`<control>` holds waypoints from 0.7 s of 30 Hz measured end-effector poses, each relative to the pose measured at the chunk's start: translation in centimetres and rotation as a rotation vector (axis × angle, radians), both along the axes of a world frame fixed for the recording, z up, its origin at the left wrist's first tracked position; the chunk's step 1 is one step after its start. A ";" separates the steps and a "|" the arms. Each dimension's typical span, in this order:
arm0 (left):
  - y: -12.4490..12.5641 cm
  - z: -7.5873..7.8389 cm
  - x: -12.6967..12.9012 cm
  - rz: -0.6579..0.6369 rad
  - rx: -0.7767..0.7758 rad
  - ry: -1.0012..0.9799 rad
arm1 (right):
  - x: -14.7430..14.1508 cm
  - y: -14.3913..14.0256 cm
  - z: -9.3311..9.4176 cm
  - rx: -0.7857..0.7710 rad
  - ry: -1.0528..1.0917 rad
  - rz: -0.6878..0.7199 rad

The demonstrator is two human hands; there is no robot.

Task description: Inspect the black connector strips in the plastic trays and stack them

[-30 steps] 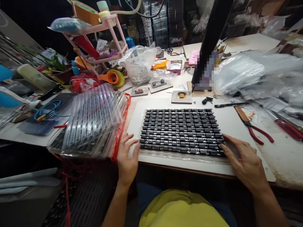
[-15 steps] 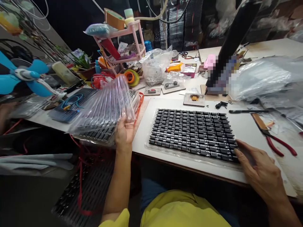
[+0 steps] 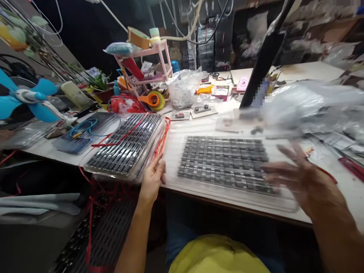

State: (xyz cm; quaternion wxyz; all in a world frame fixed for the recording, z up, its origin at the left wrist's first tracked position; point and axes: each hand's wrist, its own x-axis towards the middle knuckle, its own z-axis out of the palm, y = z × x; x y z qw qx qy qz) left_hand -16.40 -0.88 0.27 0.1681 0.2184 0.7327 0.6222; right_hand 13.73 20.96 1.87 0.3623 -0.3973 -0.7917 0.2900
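On the table before me lies a tray of black electronic parts [image 3: 222, 163], set in rows and blurred. A clear ribbed plastic tray [image 3: 284, 204] seems to be spread over it, its see-through surface smeared by motion. My left hand [image 3: 152, 178] is at the left end, thumb and fingers closed at what looks like the clear tray's edge. At the other end my right hand [image 3: 301, 174] is raised with fingers apart, blurred, over the right edge. Left of my left hand stands a stack of filled trays [image 3: 125, 144] with red ribbon [image 3: 163, 138] across and beside it.
A blue-bladed fan [image 3: 30, 94] stands far left. Behind are a pink rack [image 3: 142, 53], an orange tape dispenser [image 3: 153, 99] and plastic bags [image 3: 184, 89]. A black post [image 3: 261, 64] rises at the back; red-handled pliers [image 3: 351, 167] lie right. Another person's hand shows at the left edge.
The clear plastic tray has moved right, from above the left stack to over the black parts, uncovering the stack. My right hand has lifted off the parts' right edge and spread its fingers.
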 end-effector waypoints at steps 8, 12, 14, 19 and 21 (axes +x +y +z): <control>2.6 -2.6 -0.3 -0.049 -0.224 0.445 | 1.0 3.9 -2.4 -0.347 0.001 -0.156; 3.6 -2.9 -1.3 -0.119 -0.224 0.519 | 2.1 5.4 -4.3 -0.115 -0.174 -0.179; 4.2 -3.1 -2.0 -0.186 -0.236 0.532 | 2.2 5.6 -5.2 -0.073 -0.157 -0.165; 6.5 -3.1 -2.4 -0.295 -0.326 0.560 | 0.9 4.4 -5.7 0.230 -0.352 -0.073; 7.5 -2.6 -2.2 -0.264 -0.454 0.602 | 0.0 4.0 -5.1 0.275 -0.559 -0.036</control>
